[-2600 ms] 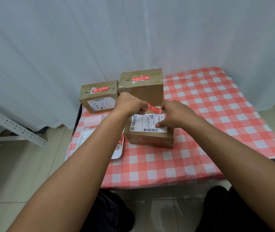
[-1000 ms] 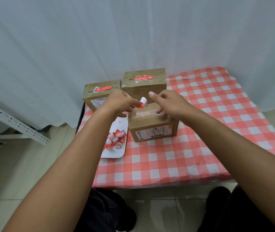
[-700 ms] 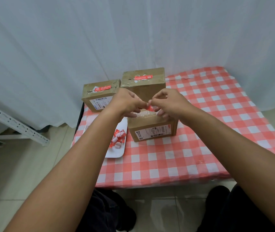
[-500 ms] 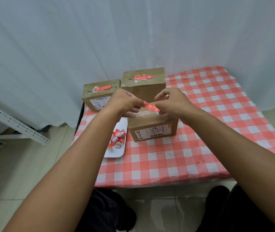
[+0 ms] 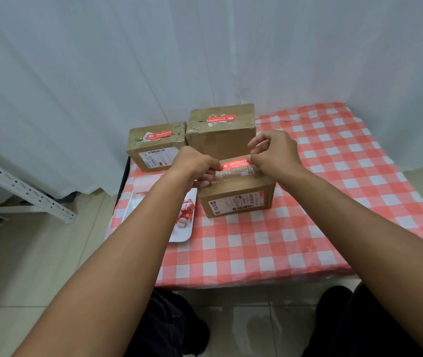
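Observation:
A brown cardboard box (image 5: 236, 199) with a white shipping label on its near face stands on the checked table. A red sticker (image 5: 236, 164) lies stretched across the clear tape on the box's top. My left hand (image 5: 195, 164) pinches the sticker's left end. At the right end, my right hand (image 5: 274, 153) pinches it with thumb and fingers, the index finger raised.
Two more cardboard boxes, one at the far left (image 5: 155, 148) and a taller one behind (image 5: 220, 131), each carry a red sticker on top. A white tray (image 5: 182, 230) with several rolled red stickers lies left of the near box. The red-and-white tablecloth (image 5: 308, 228) reaches right. A metal rack (image 5: 20, 189) is at left.
The box was turned so its label faces me. My hands unrolled a red sticker between them, then lowered it stretched out onto the top of the box.

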